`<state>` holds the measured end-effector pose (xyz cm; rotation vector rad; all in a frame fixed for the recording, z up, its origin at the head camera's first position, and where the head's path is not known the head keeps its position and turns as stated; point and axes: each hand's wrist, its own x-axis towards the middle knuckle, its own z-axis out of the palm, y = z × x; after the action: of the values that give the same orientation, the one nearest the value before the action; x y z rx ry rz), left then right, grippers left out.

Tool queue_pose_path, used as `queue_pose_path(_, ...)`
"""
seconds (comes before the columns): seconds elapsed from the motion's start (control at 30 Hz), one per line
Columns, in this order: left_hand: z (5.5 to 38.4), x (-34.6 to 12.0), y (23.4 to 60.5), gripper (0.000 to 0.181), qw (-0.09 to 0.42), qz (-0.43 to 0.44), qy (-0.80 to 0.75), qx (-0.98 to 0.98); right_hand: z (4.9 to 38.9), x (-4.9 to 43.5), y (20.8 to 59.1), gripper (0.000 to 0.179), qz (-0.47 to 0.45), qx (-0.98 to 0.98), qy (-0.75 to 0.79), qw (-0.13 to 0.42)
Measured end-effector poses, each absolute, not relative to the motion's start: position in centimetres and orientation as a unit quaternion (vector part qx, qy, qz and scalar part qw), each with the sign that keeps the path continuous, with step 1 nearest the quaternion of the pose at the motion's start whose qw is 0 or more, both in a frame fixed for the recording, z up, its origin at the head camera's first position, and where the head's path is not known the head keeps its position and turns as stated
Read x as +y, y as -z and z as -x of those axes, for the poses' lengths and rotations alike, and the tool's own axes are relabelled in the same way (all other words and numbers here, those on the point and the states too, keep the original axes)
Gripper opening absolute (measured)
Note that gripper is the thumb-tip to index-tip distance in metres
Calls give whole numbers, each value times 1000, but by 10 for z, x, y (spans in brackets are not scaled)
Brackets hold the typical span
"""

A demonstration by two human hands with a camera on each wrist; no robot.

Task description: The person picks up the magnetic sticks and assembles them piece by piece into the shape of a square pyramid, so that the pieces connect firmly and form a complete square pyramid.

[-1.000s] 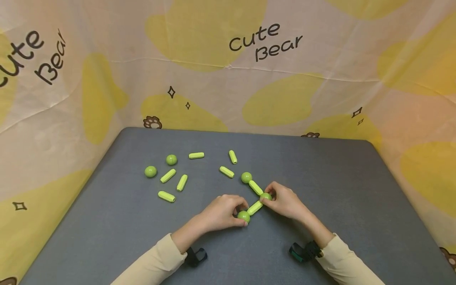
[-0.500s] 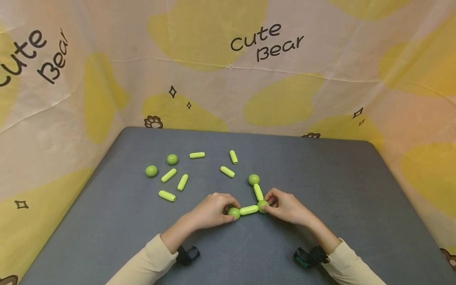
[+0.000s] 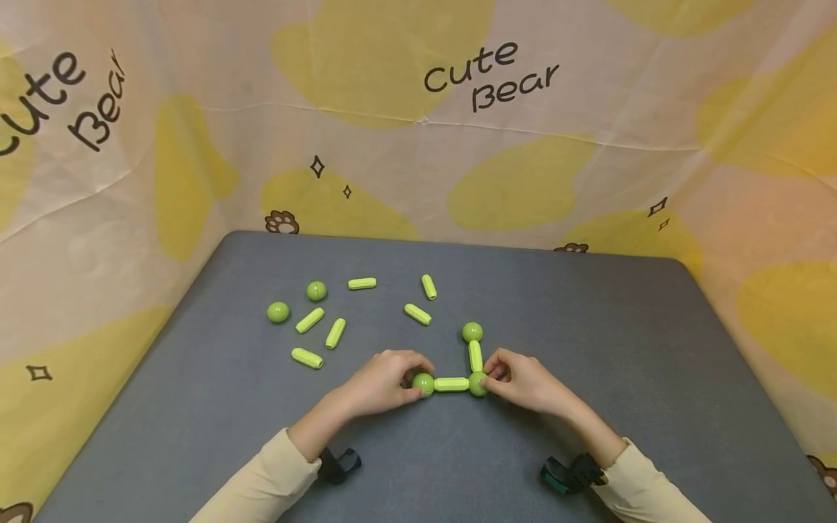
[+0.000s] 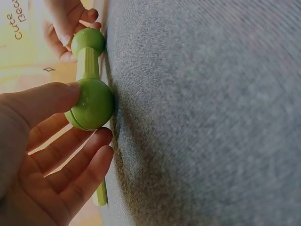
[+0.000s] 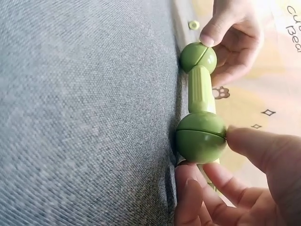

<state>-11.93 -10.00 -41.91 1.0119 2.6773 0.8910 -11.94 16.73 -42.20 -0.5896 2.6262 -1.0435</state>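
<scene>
An L-shaped piece of three green balls and two light-green rods lies on the grey table. My left hand [image 3: 389, 381] pinches the left end ball [image 3: 423, 384] between thumb and fingers. At the corner, my right hand [image 3: 525, 379] holds the corner ball [image 3: 478, 383] with thumb and fingertips. One rod [image 3: 451, 384] joins these two balls, running left to right. From the corner a second rod [image 3: 475, 356] points away to the far ball [image 3: 472, 332]. The left wrist view shows the thumb on the end ball [image 4: 94, 104]; in the right wrist view, the corner ball [image 5: 201, 137] shows a seam.
Two loose green balls, one [image 3: 277, 312] left of the other [image 3: 317, 290], lie at the table's left. Several loose rods surround them, one [image 3: 307, 357] nearest the front. Two more rods, including one [image 3: 418, 314], lie behind the L-shape. Patterned cloth walls [image 3: 366, 131] enclose the table.
Both hands have turned the joined piece clockwise, so the held rod now runs level and the other points away. The left hand has moved left with its ball; the loose pieces stay put.
</scene>
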Motion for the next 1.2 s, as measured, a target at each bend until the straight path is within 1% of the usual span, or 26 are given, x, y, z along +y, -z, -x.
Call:
queue_pose_path(0.1,119,-100,419,25,77,-330,-299,892,123,166,421,19,166,894,388,148)
queue_pose_path(0.3,120,-101,419,22,78,-331,-297,892,134,162,423,36,76,884,427,171)
queue_pose_path(0.43,120,-100,419,21,73,-335,-292,893,142,158,424,50,41,876,443,184)
queue_pose_path(0.57,120,-100,418,21,66,-339,-289,893,150,153,424,57,23,877,444,185)
queue_pose_path(0.7,121,-100,418,20,56,-344,-291,891,155,148,424,59,25,883,432,179)
queue_pose_path(0.93,126,-102,413,21,56,-344,-286,893,157,143,427,58,35,892,418,170)
queue_pose_path(1.1,141,-103,409,23,54,-304,-312,898,158,142,425,57,36,894,414,167)
queue_pose_path(1.2,153,-103,411,24,33,-278,-337,899,158,142,425,56,40,896,410,166)
